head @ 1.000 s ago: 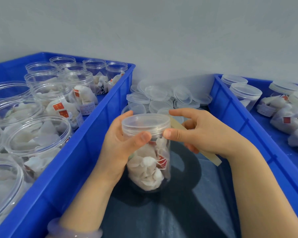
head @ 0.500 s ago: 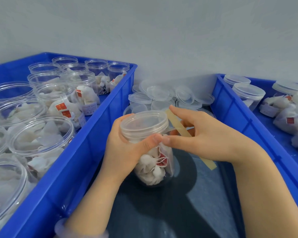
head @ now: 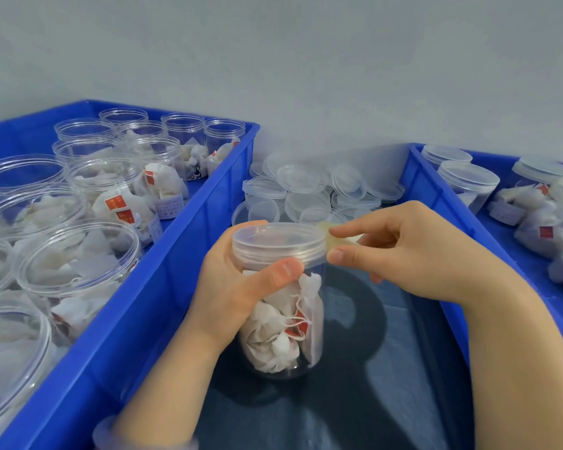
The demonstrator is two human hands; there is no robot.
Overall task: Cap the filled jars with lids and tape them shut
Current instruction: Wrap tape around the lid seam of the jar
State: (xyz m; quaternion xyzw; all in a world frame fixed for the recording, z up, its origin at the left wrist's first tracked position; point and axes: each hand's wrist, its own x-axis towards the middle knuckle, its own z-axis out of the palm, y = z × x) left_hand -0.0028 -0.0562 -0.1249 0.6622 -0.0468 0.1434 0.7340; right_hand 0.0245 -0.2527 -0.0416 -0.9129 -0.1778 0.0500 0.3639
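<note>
A clear plastic jar filled with white tea bags stands upright between two blue crates, a clear lid sitting on top. My left hand grips the jar just under the lid, thumb across the front. My right hand pinches a strip of yellowish tape between thumb and forefinger, with the strip's end lying against the lid's right edge. The rest of the strip is hidden behind my fingers.
Left, a blue crate holds several open filled jars. Right, another blue crate holds capped jars and loose tea bags. A pile of spare clear lids lies behind the jar by the grey wall. Dark cloth lies underneath.
The long tape strip that trailed past my right hand now shows only as a short end at the lid's right edge. My right hand slid to the lid rim; the jar stands more upright.
</note>
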